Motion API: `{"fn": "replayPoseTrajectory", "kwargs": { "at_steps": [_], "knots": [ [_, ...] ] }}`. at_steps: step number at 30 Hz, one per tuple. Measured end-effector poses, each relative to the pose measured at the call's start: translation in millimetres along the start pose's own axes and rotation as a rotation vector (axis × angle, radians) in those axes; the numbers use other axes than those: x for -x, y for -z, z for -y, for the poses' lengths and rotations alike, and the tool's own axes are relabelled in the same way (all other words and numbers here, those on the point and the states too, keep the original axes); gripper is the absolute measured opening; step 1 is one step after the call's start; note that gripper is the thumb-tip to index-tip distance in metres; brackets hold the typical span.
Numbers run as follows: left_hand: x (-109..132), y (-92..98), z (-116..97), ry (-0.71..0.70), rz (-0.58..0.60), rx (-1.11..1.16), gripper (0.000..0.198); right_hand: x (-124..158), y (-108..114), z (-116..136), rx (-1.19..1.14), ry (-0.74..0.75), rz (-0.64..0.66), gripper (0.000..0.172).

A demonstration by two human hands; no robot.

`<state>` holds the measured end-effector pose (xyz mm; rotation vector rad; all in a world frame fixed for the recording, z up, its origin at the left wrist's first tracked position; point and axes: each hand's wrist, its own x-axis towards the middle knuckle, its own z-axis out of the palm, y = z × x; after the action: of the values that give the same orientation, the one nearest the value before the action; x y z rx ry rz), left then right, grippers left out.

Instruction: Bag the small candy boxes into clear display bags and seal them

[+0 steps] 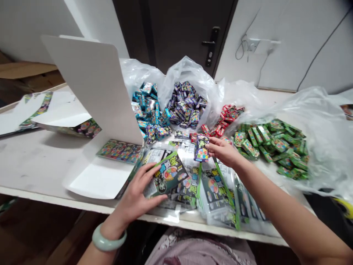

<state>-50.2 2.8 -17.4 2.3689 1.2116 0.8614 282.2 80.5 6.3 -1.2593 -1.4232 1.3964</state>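
Observation:
In the head view, my right hand [220,150] pinches a small purple box [202,148] with colourful printing, upright above the table. My left hand [139,193] lies with fingers and thumb apart at the edge of a dark printed pouch [168,176] with a green border. That pouch is tilted on top of other clear-fronted pouches. More such pouches [217,189] overlap below my right hand. A white carton [96,81] stands with its lid raised left of my left hand, and a row of colourful small boxes [120,151] shows inside it.
Plastic bags along the back hold small boxes: blue [149,103], purple [187,103], red [227,116] and green [275,143]. Other white cartons [60,110] lie on the left of the table [41,158]. Behind is a dark door [176,33].

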Motion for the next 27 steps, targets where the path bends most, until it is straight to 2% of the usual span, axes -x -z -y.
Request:
{"fn": "replayPoseTrajectory", "kwargs": {
  "at_steps": [1,3,5,7,9,11,14,15,16,18,20,23,25,27],
  "knots": [
    [0,-0.5,-1,-0.009,0.007,-0.008,0.068,10,6,-2,-0.003,-0.004,0.008,0.046],
    [-2,-1.3,-4,-0.023,0.022,-0.027,0.067,23,17,0,0.17,0.051,0.083,0.044],
    [-4,-2.2,-7,-0.037,0.033,-0.042,0.067,31,23,8,0.468,0.146,0.25,0.037],
    [-9,-3.7,-11,-0.058,0.038,-0.045,0.066,35,22,19,0.78,0.227,0.431,0.039],
    [-14,-5.6,-15,-0.085,0.045,-0.037,0.066,37,18,28,1.011,0.278,0.509,0.045],
    [-17,-7.0,-18,-0.102,0.055,-0.03,0.066,40,15,32,1.117,0.312,0.433,0.045],
    [-16,-7.1,-17,-0.085,0.058,-0.031,0.066,51,20,19,1.147,0.292,0.181,0.032],
    [-15,-6.8,-16,-0.076,0.055,-0.031,0.066,57,22,11,1.156,0.251,0.114,0.034],
    [-14,-6.7,-15,-0.069,0.053,-0.031,0.066,63,24,1,1.171,0.202,0.062,0.043],
    [-13,-7.2,-14,-0.07,0.065,-0.024,0.066,74,23,-20,1.2,0.129,-0.005,0.07],
    [-13,-8.9,-15,-0.089,0.096,-0.007,0.067,80,18,-36,1.2,0.14,-0.033,0.082],
    [-16,-11.7,-18,-0.117,0.13,0.015,0.068,82,14,-43,1.102,0.232,-0.043,0.065],
    [-17,-12.8,-19,-0.115,0.138,0.007,0.07,83,16,-32,0.984,0.311,-0.107,0.056],
    [-18,-13.6,-20,-0.114,0.149,-0.008,0.072,87,20,-12,0.886,0.414,-0.156,0.056]
  ]
}}
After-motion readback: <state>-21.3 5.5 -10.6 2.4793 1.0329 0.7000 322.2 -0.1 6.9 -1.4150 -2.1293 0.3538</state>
